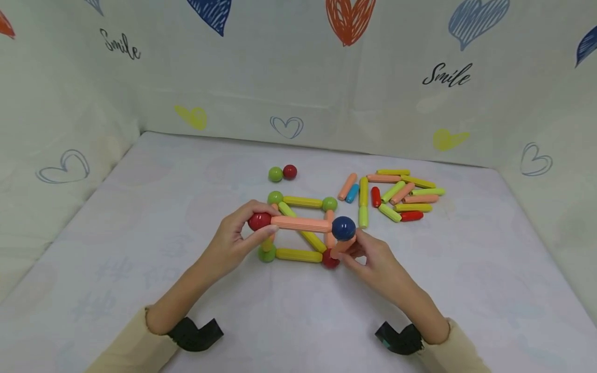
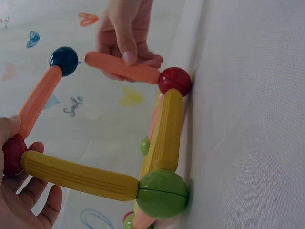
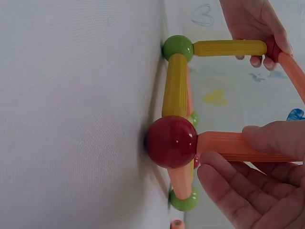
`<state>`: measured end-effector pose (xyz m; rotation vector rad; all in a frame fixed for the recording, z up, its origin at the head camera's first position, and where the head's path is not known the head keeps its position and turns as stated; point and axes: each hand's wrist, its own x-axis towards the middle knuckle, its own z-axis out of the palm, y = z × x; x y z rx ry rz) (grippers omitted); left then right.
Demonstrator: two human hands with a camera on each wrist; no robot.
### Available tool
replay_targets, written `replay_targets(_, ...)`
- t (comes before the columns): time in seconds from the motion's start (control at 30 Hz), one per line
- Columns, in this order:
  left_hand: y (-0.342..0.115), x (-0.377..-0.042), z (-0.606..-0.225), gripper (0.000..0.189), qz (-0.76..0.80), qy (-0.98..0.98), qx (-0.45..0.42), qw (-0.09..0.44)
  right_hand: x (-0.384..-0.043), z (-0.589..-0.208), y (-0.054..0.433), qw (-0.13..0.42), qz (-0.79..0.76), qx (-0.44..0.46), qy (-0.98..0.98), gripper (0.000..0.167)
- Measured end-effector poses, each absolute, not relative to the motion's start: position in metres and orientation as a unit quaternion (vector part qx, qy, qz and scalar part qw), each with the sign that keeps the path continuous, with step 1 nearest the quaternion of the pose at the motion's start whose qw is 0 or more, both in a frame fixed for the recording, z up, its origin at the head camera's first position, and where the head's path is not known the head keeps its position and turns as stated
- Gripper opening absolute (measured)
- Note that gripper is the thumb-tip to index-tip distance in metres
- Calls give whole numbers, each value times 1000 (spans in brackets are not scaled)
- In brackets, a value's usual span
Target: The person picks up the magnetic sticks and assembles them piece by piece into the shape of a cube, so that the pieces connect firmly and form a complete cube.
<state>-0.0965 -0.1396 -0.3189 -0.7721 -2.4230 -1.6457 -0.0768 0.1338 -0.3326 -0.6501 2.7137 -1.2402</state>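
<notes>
My left hand [image 1: 233,233] pinches a red ball [image 1: 258,221] atop an upright yellow stick [image 2: 78,175]. That stick rises from the green front-left corner ball [image 2: 163,194]. From the held ball an orange stick [image 1: 300,224] reaches right to a blue ball [image 1: 343,228]. My right hand [image 1: 380,259] pinches another orange stick [image 3: 224,145], which stands up from the red front-right corner ball [image 3: 171,142]. In the left wrist view its upper end is close beside the blue ball, with a small gap. Beneath lies a square base with yellow front stick [image 1: 298,255] and a diagonal.
Behind the base lie a loose green ball [image 1: 275,174] and a loose red ball [image 1: 290,172]. At the back right is a scattered group of yellow, orange, red and light green sticks [image 1: 404,192], plus a short blue stick [image 1: 352,193]. A printed cloth hangs behind the table.
</notes>
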Motion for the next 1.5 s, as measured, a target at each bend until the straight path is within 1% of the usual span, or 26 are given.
replay_targets(0.2,-140,-97,-319,26,-541,-800,-254,55,-77,-331,127,40,-379,-220,898,31)
replay_targets(0.47,-140,-98,-320,26,-534,-801,-261,63,-76,-328,122,41,-351,-219,910,24)
replay_targets(0.83,-139,-97,-317,26,-520,-815,-248,54,-76,-328,121,37,-340,-220,913,24)
replay_targets(1.0,-139,-97,-317,27,-516,-819,-246,52,-77,-326,121,54,-338,-210,916,23)
replay_targets(1.2,-139,-97,-318,27,-520,-816,-248,49,-80,-322,124,84,-332,-196,919,26)
replay_targets(1.37,-138,-97,-317,27,-525,-813,-249,46,-85,-320,136,86,-338,-219,911,32)
replay_targets(1.5,-138,-97,-317,27,-525,-812,-250,46,-90,-319,146,76,-338,-211,914,34)
